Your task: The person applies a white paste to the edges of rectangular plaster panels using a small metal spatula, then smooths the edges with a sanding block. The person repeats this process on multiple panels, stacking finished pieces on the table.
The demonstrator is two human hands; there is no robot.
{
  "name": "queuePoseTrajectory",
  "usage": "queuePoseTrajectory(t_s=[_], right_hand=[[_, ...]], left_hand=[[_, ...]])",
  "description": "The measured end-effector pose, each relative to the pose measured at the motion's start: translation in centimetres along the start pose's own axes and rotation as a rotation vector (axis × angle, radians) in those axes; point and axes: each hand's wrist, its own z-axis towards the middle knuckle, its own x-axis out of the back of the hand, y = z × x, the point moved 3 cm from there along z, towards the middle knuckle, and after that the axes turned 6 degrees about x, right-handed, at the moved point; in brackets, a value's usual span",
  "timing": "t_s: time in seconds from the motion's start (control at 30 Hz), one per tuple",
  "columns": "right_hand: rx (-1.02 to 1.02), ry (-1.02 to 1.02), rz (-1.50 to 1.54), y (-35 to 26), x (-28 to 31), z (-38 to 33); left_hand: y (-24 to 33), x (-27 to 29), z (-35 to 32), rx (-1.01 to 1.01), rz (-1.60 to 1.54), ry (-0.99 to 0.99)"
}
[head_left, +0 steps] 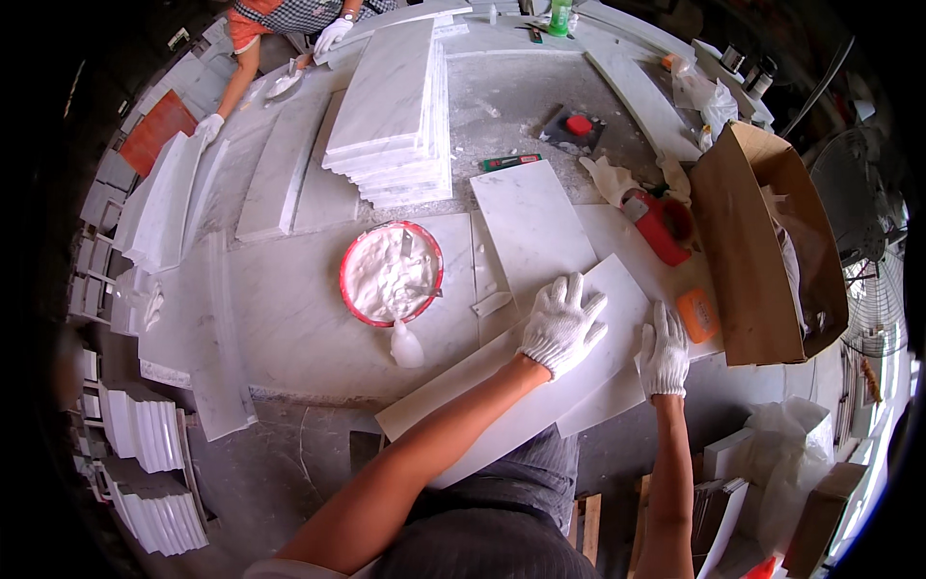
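Note:
My left hand [564,326], in a white knitted glove, lies with spread fingers on a pale marble slab [622,294] in front of me. My right hand [666,355], gloved the same way, rests at that slab's right end with its fingers stretched out; its palm side is hidden. Another slab piece [606,400] sticks out beneath, toward my body. Just beyond my left hand lies a grey-white marble slab [533,227]. To its left stands a red-rimmed tub [344,280] of white paste with metal spreaders in it. A white squeeze bottle [406,345] touches the tub's near side.
A tall slab stack [391,106] stands beyond the tub. At right are a cardboard box [762,280], a red tape dispenser [659,232] and an orange block [697,316]. A green-handled cutter [511,162] lies behind. Across the table, a co-worker's gloved hand [333,36] rests near slabs.

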Motion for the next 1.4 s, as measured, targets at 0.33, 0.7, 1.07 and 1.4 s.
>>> queuePoseTrajectory(t_s=[0.33, 0.7, 1.07, 1.4], right_hand=[[0.046, 0.077, 0.036, 0.8, -0.6, -0.2], [-0.068, 0.046, 0.074, 0.0, -1.0, -0.3], [-0.016, -0.046, 0.623, -5.9, 4.6, -11.8], [-0.333, -0.695, 1.458, -16.1, -2.0, -19.7]], left_hand=[[-4.6, 8.3, -13.3, 0.011, -0.057, -0.031], [-16.0, 9.3, -33.3, 1.074, -0.923, 0.200], [-16.7, 7.0, -31.3, 1.198, -1.685, -0.041], [-20.8, 4.0, -31.4, 1.115, -1.939, -0.243]])
